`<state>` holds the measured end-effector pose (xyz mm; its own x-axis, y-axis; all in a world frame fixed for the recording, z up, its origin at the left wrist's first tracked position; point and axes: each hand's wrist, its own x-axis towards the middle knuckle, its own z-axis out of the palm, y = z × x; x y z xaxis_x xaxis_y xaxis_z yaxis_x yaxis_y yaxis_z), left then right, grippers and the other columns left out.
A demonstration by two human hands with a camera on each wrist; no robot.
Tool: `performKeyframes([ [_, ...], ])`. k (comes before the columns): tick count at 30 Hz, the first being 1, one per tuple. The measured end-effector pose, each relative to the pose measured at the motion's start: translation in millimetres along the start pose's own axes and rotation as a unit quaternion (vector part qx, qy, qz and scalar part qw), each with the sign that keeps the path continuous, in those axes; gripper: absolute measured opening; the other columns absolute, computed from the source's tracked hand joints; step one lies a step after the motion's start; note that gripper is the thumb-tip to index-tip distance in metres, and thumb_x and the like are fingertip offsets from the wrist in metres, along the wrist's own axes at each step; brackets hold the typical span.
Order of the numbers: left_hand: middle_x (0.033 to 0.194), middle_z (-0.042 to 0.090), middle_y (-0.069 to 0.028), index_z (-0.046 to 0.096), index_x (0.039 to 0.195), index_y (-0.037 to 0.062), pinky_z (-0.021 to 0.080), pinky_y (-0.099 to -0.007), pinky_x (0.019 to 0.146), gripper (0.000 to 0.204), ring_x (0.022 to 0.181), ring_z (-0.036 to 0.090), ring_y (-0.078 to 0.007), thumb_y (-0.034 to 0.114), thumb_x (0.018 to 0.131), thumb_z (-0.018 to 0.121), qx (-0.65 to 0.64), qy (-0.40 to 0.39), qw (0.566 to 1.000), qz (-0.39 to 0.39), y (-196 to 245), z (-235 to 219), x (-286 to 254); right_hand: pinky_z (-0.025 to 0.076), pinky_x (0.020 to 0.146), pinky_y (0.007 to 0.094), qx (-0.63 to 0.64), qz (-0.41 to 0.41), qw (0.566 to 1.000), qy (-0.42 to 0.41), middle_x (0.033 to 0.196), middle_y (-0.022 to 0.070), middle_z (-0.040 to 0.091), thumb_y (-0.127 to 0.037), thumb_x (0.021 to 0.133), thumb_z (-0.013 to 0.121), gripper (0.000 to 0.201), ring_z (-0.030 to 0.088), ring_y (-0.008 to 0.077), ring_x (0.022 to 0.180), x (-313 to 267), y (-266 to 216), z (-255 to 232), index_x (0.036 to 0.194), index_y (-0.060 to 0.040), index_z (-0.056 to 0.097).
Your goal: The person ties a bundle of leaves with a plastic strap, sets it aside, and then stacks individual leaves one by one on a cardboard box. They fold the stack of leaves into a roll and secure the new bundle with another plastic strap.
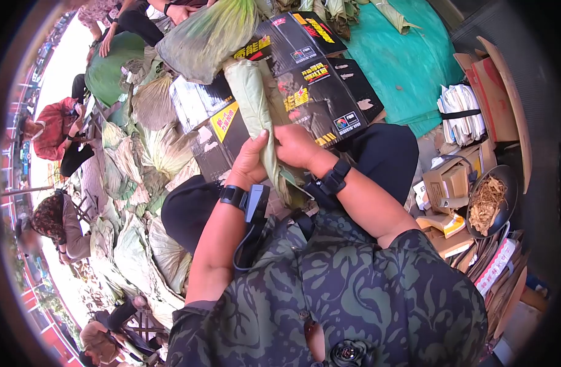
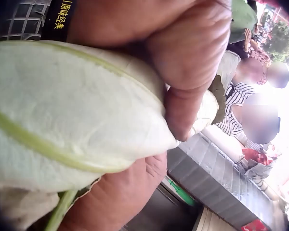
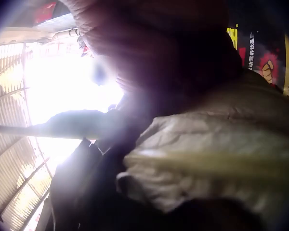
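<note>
A long roll of pale green dried leaf [image 1: 251, 101] lies lengthwise between the hands in the head view, over the dark flattened cartons. My left hand [image 1: 250, 160] grips its lower left side, thumb on top. Against its right side, my right hand [image 1: 297, 147] has its fingers curled round the leaf's edge. In the left wrist view the leaf [image 2: 72, 106] shows thick yellow-green veins, with fingers of the left hand [image 2: 183, 53] bent round its narrow end. The right wrist view is dark and blurred; crumpled leaf [image 3: 212, 154] shows below the right hand [image 3: 159, 53].
Black printed cartons [image 1: 320, 92] lie in front, with a large fan-shaped leaf [image 1: 210, 40] across their far left. Many dried leaves [image 1: 140, 257] spread leftward, near several seated people. On the right are a green sheet [image 1: 402, 67], tied papers [image 1: 461, 116] and a pan of brown shreds [image 1: 488, 205].
</note>
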<state>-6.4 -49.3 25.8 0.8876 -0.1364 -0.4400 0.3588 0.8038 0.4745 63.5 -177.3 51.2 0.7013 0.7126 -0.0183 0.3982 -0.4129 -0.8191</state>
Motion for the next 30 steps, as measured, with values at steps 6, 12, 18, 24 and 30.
performKeyframes([
  [6,0.105,0.058,-0.0143,0.052,0.109,0.0014,0.043,-0.0434,0.090,0.035,0.098,0.056,-0.0279,0.026,0.085,0.057,-0.014,0.018,0.999,0.036,-2,29,-13,0.046,0.073,0.0406,0.089,-0.067,0.994,-0.007,0.085,0.0179,0.061,-0.021,0.071,0.058,0.024,0.058,0.0356,0.081,-16,2,-9,0.089,-0.0062,0.061],
  [12,0.103,0.058,-0.0171,0.051,0.108,-0.0002,0.044,-0.0452,0.088,0.033,0.095,0.056,-0.0307,0.023,0.085,0.055,-0.001,0.047,0.997,0.068,-4,40,-24,0.045,0.078,0.0379,0.047,-0.134,0.988,0.059,0.092,0.0153,0.057,-0.014,0.069,0.059,0.031,0.057,0.0324,0.087,-43,1,-9,0.098,-0.0031,0.057],
  [18,0.107,0.056,-0.0177,0.049,0.111,-0.0009,0.040,-0.0486,0.092,0.035,0.098,0.055,-0.0325,0.023,0.086,0.054,-0.032,0.030,0.993,0.114,14,56,-34,0.046,0.076,0.0327,0.448,0.038,0.893,-0.002,0.095,0.0159,0.058,-0.019,0.070,0.066,0.048,0.058,0.0276,0.084,-69,-12,-9,0.109,0.0037,0.050],
  [24,0.099,0.058,-0.0144,0.048,0.111,0.0014,0.046,-0.0476,0.083,0.030,0.090,0.057,-0.0294,0.017,0.086,0.054,-0.047,0.090,0.985,0.140,13,49,-34,0.046,0.072,0.0334,0.104,0.044,0.993,0.034,0.088,0.0209,0.060,-0.027,0.069,0.068,0.046,0.060,0.0276,0.084,-72,-27,-3,0.096,0.0069,0.053],
  [30,0.093,0.058,-0.0124,0.051,0.108,0.0011,0.049,-0.0452,0.078,0.027,0.083,0.058,-0.0279,0.014,0.085,0.055,0.005,0.127,0.973,0.191,22,45,-49,0.046,0.072,0.0338,0.299,0.038,0.953,-0.011,0.090,0.0187,0.061,-0.030,0.069,0.068,0.046,0.060,0.0264,0.083,-66,-26,0,0.095,0.0048,0.055],
])
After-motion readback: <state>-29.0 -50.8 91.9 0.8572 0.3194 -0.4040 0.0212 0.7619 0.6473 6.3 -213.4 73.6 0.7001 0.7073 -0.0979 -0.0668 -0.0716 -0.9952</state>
